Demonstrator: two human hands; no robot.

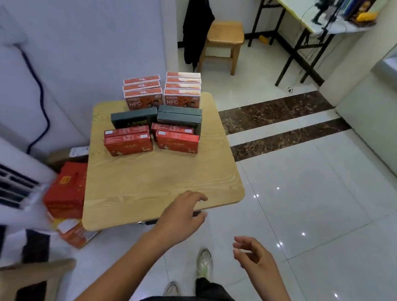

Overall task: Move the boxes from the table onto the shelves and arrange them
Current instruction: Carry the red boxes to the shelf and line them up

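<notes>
Left hand (183, 212) loose, fingers relaxed, empty, over table (157, 182) edge at 5 o'clock. Right hand (254, 254) half-curled, empty, off table. Boxes (176, 142) stacked toward 12 o'clock.

The table (161, 183) is pale wood with a wavy grain. Towards its far edge are orange-and-white boxes (142, 93) with white lettering, then dark green boxes (179, 116), then red boxes (177, 140) with small white labels. The floor (307, 206) is glossy white tile crossed by dark brown marbled bands (278, 114).
</notes>
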